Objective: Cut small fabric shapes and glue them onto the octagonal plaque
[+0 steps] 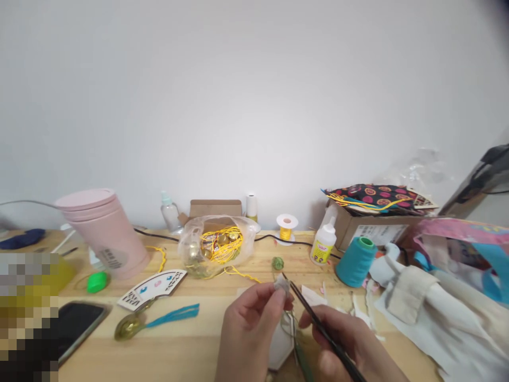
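Pale scrap (282,284) is pinched in left hand (252,323), above bench (175,353), toward near edge. Right hand (348,334) grips dark tweezers (314,316), tips just beside scrap. White hexagonal piece (279,350) below (partly hidden). 1 green ball (278,262) nearer back edge.

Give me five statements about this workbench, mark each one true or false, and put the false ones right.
1. The left hand pinches a small greyish scrap. True.
2. The right hand holds the white bottle. False: it holds a dark slim tool; the bottle stands apart.
3. Yellow cord lies in the clear plastic bag. True.
4. The pink tumbler stands right of that bag. False: it stands to the bag's left.
5. The teal thread cone is beside the phone. False: the cone stands in front of a cardboard box, far right of the phone.
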A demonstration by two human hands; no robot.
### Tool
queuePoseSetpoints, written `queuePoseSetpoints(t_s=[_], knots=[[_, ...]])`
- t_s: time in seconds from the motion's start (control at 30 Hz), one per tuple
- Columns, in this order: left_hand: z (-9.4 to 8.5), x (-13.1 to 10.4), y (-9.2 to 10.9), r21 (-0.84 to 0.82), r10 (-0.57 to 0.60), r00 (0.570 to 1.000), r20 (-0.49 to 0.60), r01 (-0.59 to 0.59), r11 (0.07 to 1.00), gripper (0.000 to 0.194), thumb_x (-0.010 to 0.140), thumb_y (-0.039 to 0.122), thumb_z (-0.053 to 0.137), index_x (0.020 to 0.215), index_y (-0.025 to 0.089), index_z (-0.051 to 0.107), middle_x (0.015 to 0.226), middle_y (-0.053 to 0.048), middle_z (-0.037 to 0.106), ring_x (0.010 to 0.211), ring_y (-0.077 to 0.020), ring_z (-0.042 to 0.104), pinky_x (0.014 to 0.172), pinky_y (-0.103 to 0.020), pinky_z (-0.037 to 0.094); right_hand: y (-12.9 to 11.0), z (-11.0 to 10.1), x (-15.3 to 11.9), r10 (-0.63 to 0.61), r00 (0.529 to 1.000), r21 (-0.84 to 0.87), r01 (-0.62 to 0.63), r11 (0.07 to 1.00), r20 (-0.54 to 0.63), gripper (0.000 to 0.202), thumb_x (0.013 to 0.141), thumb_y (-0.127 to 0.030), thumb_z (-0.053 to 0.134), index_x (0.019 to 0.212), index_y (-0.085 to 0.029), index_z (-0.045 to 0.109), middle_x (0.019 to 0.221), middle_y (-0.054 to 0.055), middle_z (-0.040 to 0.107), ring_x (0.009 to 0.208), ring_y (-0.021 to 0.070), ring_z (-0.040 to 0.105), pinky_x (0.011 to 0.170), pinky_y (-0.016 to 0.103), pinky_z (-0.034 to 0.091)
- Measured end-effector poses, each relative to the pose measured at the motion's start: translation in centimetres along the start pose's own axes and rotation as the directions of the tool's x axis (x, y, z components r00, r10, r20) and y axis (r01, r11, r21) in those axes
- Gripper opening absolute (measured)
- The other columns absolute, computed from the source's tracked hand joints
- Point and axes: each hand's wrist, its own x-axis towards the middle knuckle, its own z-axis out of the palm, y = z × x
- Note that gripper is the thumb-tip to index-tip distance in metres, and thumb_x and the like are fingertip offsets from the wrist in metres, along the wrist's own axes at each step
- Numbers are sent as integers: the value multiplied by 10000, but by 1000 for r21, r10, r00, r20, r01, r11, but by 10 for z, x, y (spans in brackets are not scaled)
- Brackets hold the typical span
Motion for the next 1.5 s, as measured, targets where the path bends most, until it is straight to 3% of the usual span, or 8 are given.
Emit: queuePoseSetpoints(t_s=[0.13,0.37,0.67,0.97,1.17,1.5], knots=[[0,1,-2,12,0,1000,-10,0,1000,141,644,296,646,629,156,649,566,-4,636,472,-104,519,493,-204,392,-14,-2,-3,26,998,-17,-25,1000,65,546,634,-660,494,806,-144,542,525,-62,285,480,90,221,415,213,153],[4,0,-7,18,-65,994,93,63,998,162,637,291,635,568,145,627,533,-18,640,429,-100,499,409,-194,348,-12,0,-1,13,999,28,-14,1000,41,522,656,-615,521,783,-109,549,505,-66,271,450,75,222,396,207,137],[4,0,-7,39,-14,995,101,10,999,152,630,261,631,533,144,620,525,-20,647,521,-136,553,528,-219,405,-13,-3,-2,26,999,31,-27,999,34,498,644,-591,559,779,-112,545,505,-72,284,449,69,212,398,207,126],[1,2,-7,54,-47,996,77,43,998,186,634,317,640,555,152,601,498,-7,623,426,-108,501,418,-198,349,-10,0,-1,18,998,59,-21,998,57,554,637,-673,480,749,-130,506,514,-69,282,451,71,206,390,207,128],[2,2,-7,39,-7,997,82,4,999,166,625,292,635,550,146,615,469,-3,605,428,-103,487,414,-192,348,-18,0,-1,22,999,94,-25,995,33,512,655,-636,501,697,-126,518,491,-76,261,443,63,200,389,201,132],[-1,3,-8,37,-56,993,106,53,998,186,629,324,636,563,153,604,476,-9,614,398,-108,497,389,-197,344,-24,-1,-1,52,998,29,-53,998,29,496,648,-633,500,614,-138,485,479,-74,255,445,64,201,393,209,133]])
